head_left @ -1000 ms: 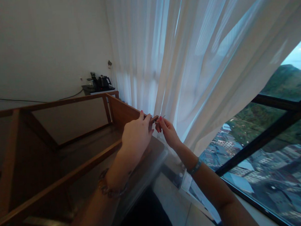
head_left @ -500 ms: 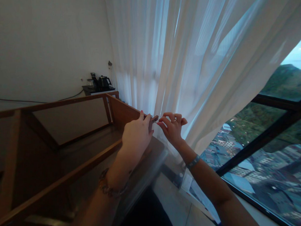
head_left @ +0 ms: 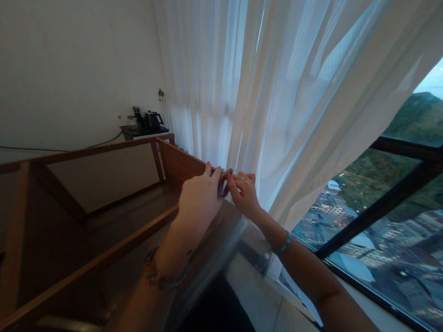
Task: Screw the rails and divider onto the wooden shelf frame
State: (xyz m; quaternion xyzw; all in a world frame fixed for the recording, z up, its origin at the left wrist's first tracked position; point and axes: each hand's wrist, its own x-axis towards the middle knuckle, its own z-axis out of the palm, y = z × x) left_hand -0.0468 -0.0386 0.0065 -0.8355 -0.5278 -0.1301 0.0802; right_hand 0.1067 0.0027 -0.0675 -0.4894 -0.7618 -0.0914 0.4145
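My left hand (head_left: 198, 201) is wrapped over a short brown wooden piece (head_left: 226, 174) at the near right corner of a wooden furniture frame (head_left: 131, 243). Its thumb is mostly hidden below. Close against the end of that piece, my right hand (head_left: 243, 193) has its thumb and forefinger pinched together, the other fingers curled. Whatever lies between those fingertips is too small to tell. The frame's side panel (head_left: 183, 160) runs back from the left fingers.
White curtains (head_left: 211, 89) hang just beyond my hands. At right is a window with a dark frame (head_left: 389, 194). A black kettle (head_left: 152, 120) stands on a small surface at the back. Papers (head_left: 294, 289) lie low beside my right forearm.
My right hand has moved left, so its fingertips now meet the end of the wooden piece, and its fingers have curled in more. My left hand has stayed in place.
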